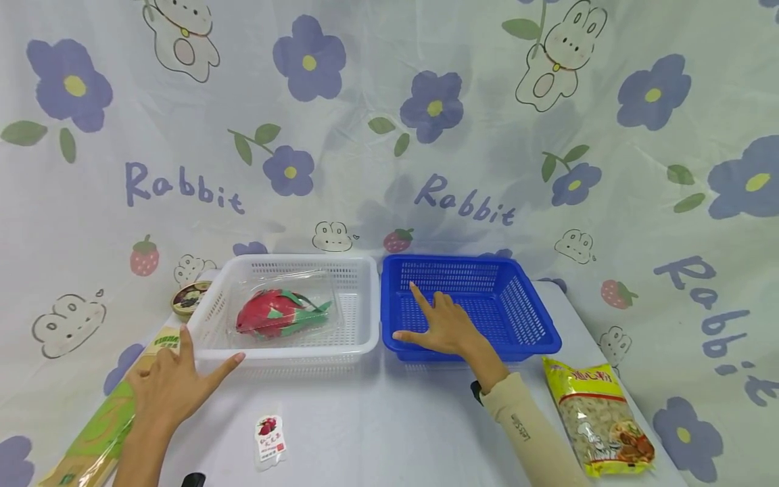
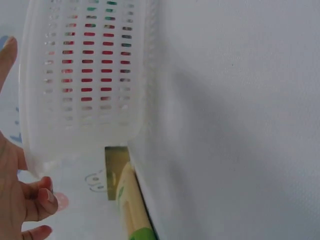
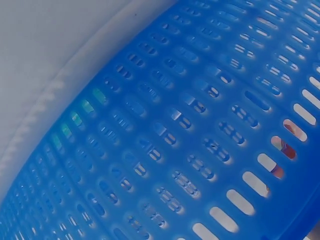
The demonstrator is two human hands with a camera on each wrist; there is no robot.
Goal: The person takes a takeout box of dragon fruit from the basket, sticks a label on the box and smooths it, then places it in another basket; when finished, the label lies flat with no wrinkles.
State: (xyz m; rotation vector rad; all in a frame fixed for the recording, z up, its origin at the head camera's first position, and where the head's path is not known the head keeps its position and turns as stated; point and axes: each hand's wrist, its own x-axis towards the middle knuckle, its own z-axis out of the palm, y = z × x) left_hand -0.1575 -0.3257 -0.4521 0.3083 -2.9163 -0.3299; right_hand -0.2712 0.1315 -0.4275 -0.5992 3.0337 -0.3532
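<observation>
My left hand (image 1: 164, 385) is at the front left corner of a white plastic basket (image 1: 286, 353), thumb and forefinger spread apart. The left wrist view shows its fingers beside the slotted wall of that basket (image 2: 85, 115). In the white basket lies a red and green dragon fruit (image 1: 268, 314) in a clear plastic box (image 1: 325, 287). My right hand (image 1: 444, 325) extends over the front of a blue plastic basket (image 1: 481, 353), its forefinger pointing forward and thumb out to the left. Only the slotted blue wall (image 3: 165, 120) fills the right wrist view; the hand is hidden there.
A long green and tan packet (image 1: 103, 433) lies at the left edge, with a round tin (image 1: 190, 297) behind it. A small sachet with a dragon fruit picture (image 1: 269, 438) lies in front. A yellow food bag (image 1: 599, 419) sits right. Patterned cloth (image 1: 359, 135) hangs behind.
</observation>
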